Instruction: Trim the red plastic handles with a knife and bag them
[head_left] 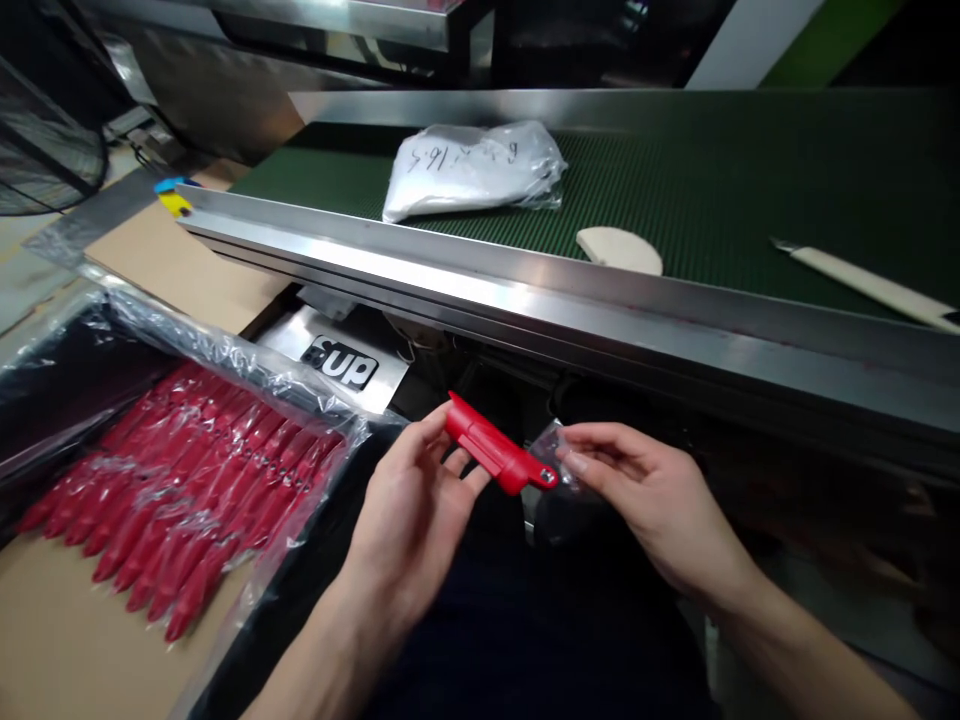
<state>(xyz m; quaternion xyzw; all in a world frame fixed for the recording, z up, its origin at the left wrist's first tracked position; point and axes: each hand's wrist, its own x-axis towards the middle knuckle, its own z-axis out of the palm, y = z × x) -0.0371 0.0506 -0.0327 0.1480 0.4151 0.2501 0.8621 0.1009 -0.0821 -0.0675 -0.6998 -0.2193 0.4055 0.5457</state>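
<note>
Up front, one red tool (496,451) sits pinched in the left hand (409,520), fingers closed on its body, below the belt rail (480,290). Right hand (660,505) nips one small clear bag (553,445) at the tool's tip; the bag is hard to make out. Left, many wrapped red tools (180,480) lie in rows, too overlapped to count. On the belt: one white bag (472,170), one pale disc (619,250), one knife (870,283), cut off at the edge
</note>
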